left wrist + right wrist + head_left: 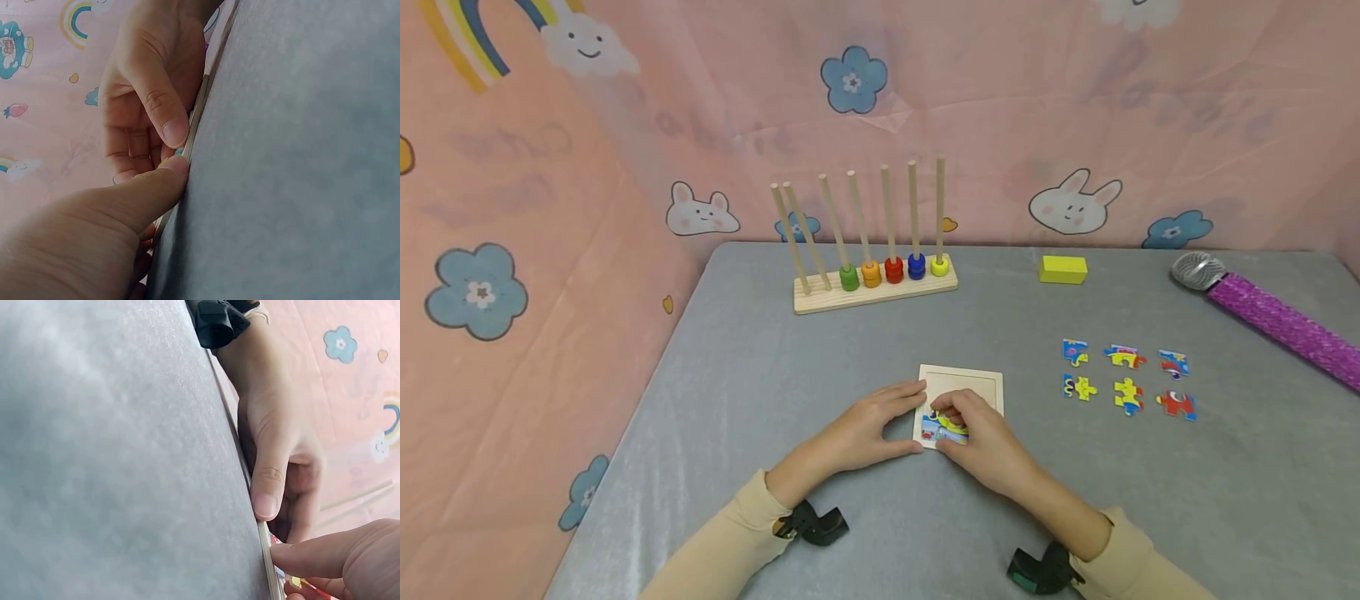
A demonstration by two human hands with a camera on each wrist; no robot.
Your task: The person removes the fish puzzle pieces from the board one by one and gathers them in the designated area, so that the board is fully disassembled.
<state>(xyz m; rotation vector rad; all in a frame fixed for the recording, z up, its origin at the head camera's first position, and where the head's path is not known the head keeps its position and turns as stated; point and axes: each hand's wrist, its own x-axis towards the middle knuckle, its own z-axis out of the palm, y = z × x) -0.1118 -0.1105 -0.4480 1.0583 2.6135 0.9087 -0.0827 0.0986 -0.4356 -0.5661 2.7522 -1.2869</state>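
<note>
A small square wooden puzzle tray [977, 377] lies on the grey table, its lower part covered by colourful joined puzzle pieces [942, 429]. My left hand [871, 429] holds the tray by its left side, fingertips at the upper edge and thumb at the lower corner. Over the tray, my right hand [992, 442] has its fingers curled round a yellow-and-red puzzle piece [296, 582], mostly hidden by them. In the left wrist view, the right thumb [174, 131] rests at the tray's edge close to the left thumb [172, 172].
Several loose puzzle pieces [1127, 396] lie in two rows to the right. Behind them are a yellow block [1063, 270] and a purple toy microphone [1277, 317]. A wooden peg stand [880, 298] with coloured beads stands at the back, before a pink patterned cloth [962, 92].
</note>
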